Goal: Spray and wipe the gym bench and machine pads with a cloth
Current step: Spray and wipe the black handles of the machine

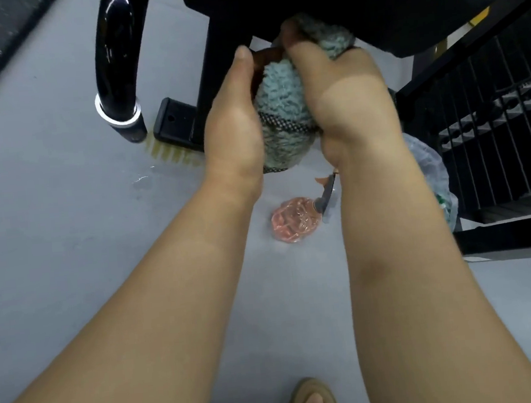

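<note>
A fluffy light-blue cloth (281,103) with a checkered band hangs between both hands, just under the black machine pad (369,2) at the top. My left hand (234,114) grips the cloth's left side, thumb raised. My right hand (348,97) holds its right side, fingers curled into the pile near the pad's lower edge. A clear pink spray bottle (294,219) lies on its side on the grey floor below the hands, its nozzle partly hidden behind my right forearm.
The machine's black frame foot (175,122) and a glossy black curved tube (115,63) stand on the floor at the left. A black slatted weight guard (493,136) fills the right. A clear plastic bag (431,167) lies beside it. My sandalled foot (312,401) is at the bottom.
</note>
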Demonstrator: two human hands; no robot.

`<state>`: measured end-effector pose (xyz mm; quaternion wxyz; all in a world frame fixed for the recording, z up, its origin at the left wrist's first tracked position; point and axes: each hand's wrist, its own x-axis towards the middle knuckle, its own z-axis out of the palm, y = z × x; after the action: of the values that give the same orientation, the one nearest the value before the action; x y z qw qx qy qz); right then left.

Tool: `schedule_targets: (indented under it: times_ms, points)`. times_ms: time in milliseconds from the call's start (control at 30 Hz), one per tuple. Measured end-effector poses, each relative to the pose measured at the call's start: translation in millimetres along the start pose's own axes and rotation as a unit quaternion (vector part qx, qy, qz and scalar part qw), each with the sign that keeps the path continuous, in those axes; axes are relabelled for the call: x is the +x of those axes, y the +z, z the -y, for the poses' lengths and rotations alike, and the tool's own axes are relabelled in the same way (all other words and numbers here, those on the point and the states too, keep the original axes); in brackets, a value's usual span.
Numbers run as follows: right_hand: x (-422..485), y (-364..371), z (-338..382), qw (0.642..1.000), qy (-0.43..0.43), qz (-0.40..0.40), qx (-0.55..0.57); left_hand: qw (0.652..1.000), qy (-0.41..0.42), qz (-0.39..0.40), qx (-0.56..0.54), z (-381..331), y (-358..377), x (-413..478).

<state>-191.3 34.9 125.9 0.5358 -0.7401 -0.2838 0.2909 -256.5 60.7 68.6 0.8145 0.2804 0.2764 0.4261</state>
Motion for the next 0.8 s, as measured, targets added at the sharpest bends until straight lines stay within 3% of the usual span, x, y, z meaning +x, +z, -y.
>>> schedule_targets:
  times_ms: [133, 233, 367, 500, 667, 733, 800]
  points:
    - [0.3, 9.3, -9.7, 0.995, -0.035, -0.087, 0.016, 0.990, 0.034, -0.035, 0.133, -8.0, -5.6, 0.1]
    - [-17.7, 21.6, -36.8, 0.978, -0.131, -0.162, 0.027, 0.982, 0.029, -0.020, 0.187, -6.2, -10.6, -4.3]
    - [-39.6, 29.4, -91.6, 0.963, -0.195, -0.167, -0.087, 0.970, 0.016, -0.028, 0.241, 13.8, -18.9, -11.5]
    - [-40.9, 24.1, -117.6, 0.963, -0.194, -0.152, -0.107, 0.945, 0.102, -0.017, 0.310, 39.4, -38.5, -12.2]
    - [-50.7, 19.9, -135.8, 0.977, -0.158, -0.139, -0.034, 0.844, 0.299, -0.075, 0.439, 57.4, -47.9, -21.2]
    - [-61.6, 19.8, -138.4, 0.981, -0.132, -0.137, 0.027, 0.836, 0.306, -0.077, 0.449, 62.6, -47.0, -26.8]
    - [-65.6, 17.6, -145.0, 0.982, -0.089, -0.143, 0.083, 0.860, 0.245, -0.081, 0.439, 67.4, -45.9, -29.5]
